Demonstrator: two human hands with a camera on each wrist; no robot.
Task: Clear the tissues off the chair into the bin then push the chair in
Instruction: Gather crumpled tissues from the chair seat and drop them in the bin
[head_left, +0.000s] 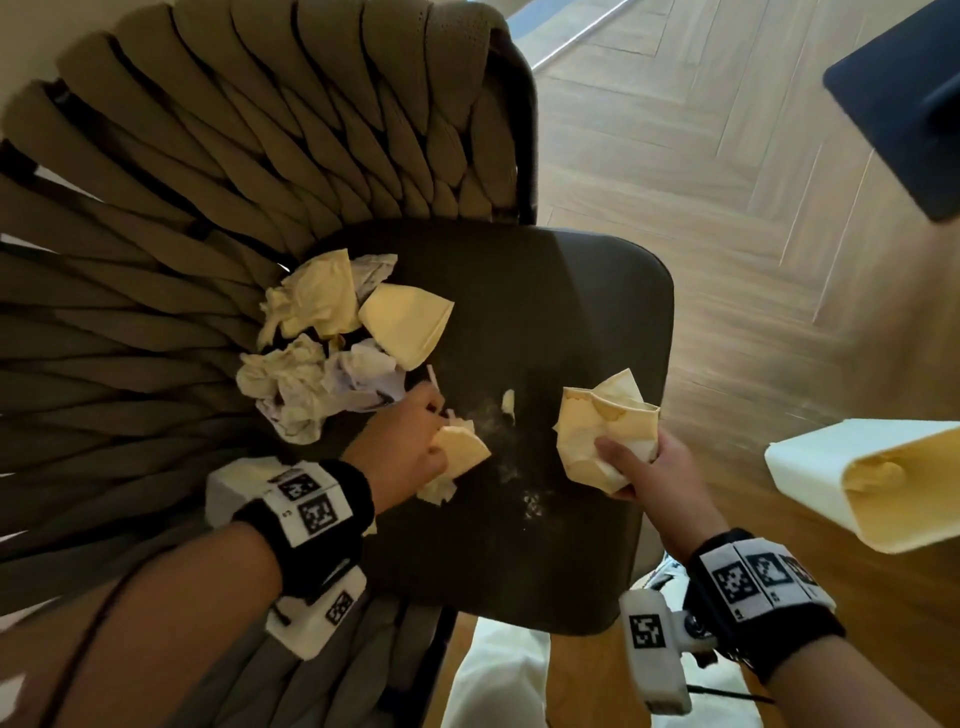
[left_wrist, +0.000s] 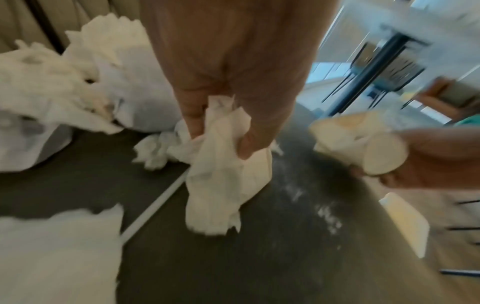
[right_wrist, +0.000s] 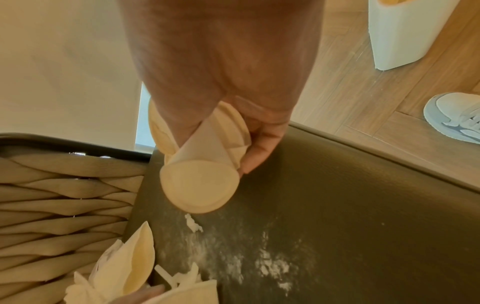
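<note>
Several crumpled tissues (head_left: 306, 358) and a flattened paper cup (head_left: 405, 322) lie heaped at the back left of the chair's dark seat (head_left: 561, 291). Just in front of the heap, my left hand (head_left: 431, 441) grips one crumpled tissue (left_wrist: 223, 185) a little above the seat. Near the seat's right edge, my right hand (head_left: 623, 462) holds a crushed paper cup (head_left: 602, 431), whose round base (right_wrist: 200, 191) faces the right wrist camera. The white bin (head_left: 857, 483) stands on the floor to the right of the chair, with something pale inside.
The woven chair back (head_left: 234, 171) curves round the left and far sides. White crumbs (head_left: 530, 504) dot the seat. A dark blue panel (head_left: 904, 104) juts in at the top right above the herringbone wood floor (head_left: 727, 182). A white shoe (right_wrist: 457, 117) stands beside the seat.
</note>
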